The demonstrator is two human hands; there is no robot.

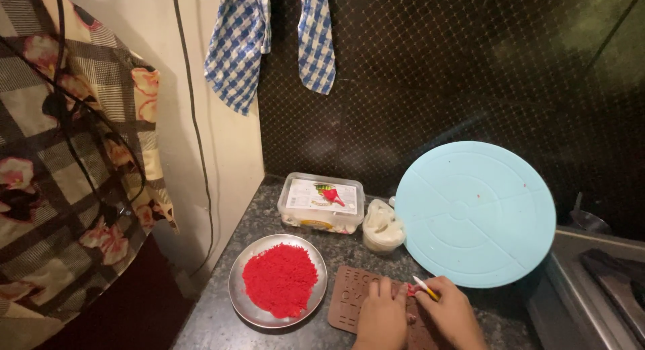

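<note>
Plainly risky: left hand (381, 318) flat, ungripping, on brown mould (356, 303); right hand (451, 313) pinching yellow tool (424, 287). Could jab sideways, spilling red crumbs (279, 279) left of mould.

Red crumbs (279, 280) are glowing on a silver plate (237, 293) — brown mould (353, 297), pale-blue disc (474, 212) (blue-checked cloth (236, 48) hanging).
</note>
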